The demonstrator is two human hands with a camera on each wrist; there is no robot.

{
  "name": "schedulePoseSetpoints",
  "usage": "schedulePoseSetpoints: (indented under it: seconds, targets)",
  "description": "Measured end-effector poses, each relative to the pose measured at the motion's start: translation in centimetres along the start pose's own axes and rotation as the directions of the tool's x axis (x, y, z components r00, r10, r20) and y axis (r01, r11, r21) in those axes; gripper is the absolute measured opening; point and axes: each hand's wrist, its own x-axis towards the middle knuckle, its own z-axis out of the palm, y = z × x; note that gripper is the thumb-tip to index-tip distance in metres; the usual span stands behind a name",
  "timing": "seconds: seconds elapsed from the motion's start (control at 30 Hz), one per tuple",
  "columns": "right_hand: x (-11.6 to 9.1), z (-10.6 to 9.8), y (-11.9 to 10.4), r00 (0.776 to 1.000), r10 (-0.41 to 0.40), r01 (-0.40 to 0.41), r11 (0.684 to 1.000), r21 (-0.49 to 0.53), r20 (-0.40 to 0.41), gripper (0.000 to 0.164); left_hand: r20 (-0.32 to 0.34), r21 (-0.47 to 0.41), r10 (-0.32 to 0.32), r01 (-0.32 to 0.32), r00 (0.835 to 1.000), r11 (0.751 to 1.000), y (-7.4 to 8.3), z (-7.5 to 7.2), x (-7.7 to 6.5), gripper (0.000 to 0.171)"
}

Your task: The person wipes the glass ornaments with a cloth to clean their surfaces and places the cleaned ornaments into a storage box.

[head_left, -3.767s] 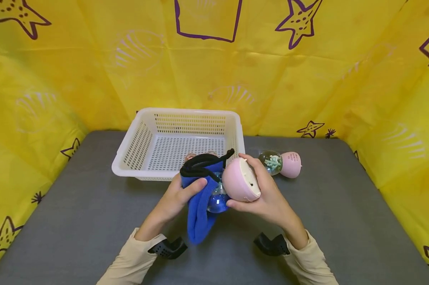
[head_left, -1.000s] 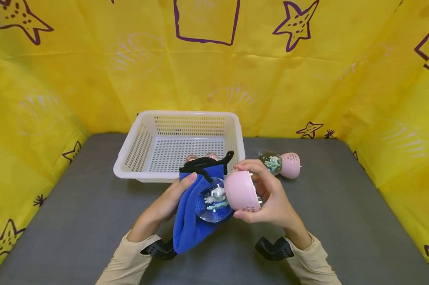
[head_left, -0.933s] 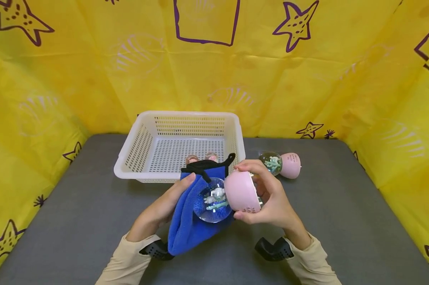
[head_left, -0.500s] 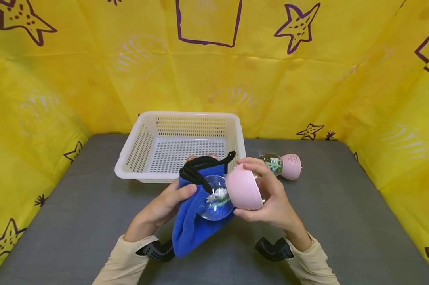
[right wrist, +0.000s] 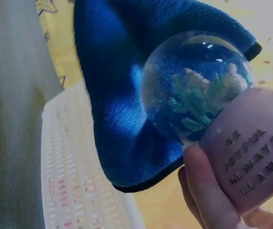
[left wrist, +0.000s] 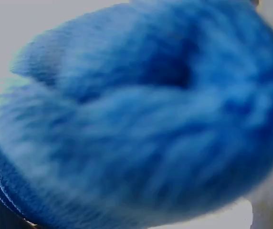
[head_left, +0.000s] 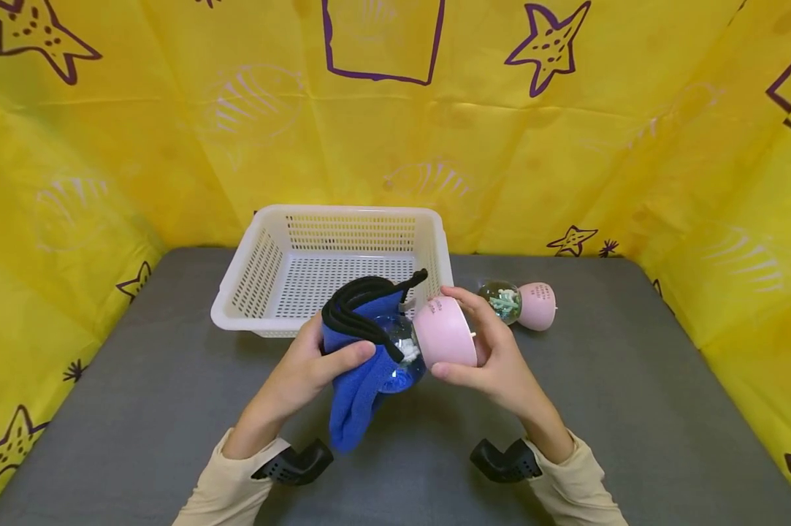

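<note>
In the head view, my right hand (head_left: 497,358) grips the pink base of a snow globe (head_left: 444,332), tipped on its side with the glass ball pointing left. My left hand (head_left: 310,369) holds a blue cloth (head_left: 356,402) with black edging against the glass, thumb on top. The right wrist view shows the clear ball of the snow globe (right wrist: 194,90), with white and green figures inside, against the blue cloth (right wrist: 117,95); raised lettering marks the base. Blue cloth (left wrist: 151,129) fills most of the left wrist view, hiding the left fingers.
A white plastic basket (head_left: 237,321) stands behind the hands; its near right inside is hidden by the cloth. A second snow globe (head_left: 536,307) with a pink base lies on its side on the grey table (head_left: 632,409), right of the basket. Yellow patterned fabric (head_left: 382,139) surrounds the table.
The held snow globe has been turned about, so lettering now shows on top of its base. The cloth has shifted up and wraps more of the ball; its hanging end has swung.
</note>
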Motion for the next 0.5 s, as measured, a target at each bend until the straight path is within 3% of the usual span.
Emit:
schedulePoseSetpoints:
  seconds: [0.1, 0.3, 0.4, 0.5]
  targets:
    - [-0.15, -0.13, 0.16, 1.000, -0.021, 0.021, 1.000, 0.015, 0.004, 0.077, -0.021, 0.049, -0.001, 0.002, 1.000, 0.999, 0.12, 0.24, 0.06, 0.043]
    - [-0.35, -0.09, -0.01, 0.987, -0.161, 0.162, 0.986, -0.024, 0.025, 0.084, -0.048, 0.097, -0.034, 0.039, 0.998, 0.995, 0.06, 0.29, 0.13, 0.038]
    - [-0.25, 0.01, -0.01, 0.964, -0.261, 0.262, 0.965, -0.001, 0.054, 0.084, -0.062, 0.074, -0.092, 0.096, 0.994, 0.993, 0.05, 0.22, 0.16, 0.036]
    - [-0.04, 0.10, 0.09, 0.931, -0.360, 0.357, 0.932, 0.052, 0.065, 0.078, -0.047, -0.036, -0.178, 0.177, 0.983, 0.984, 0.10, 0.17, 0.14, 0.031]
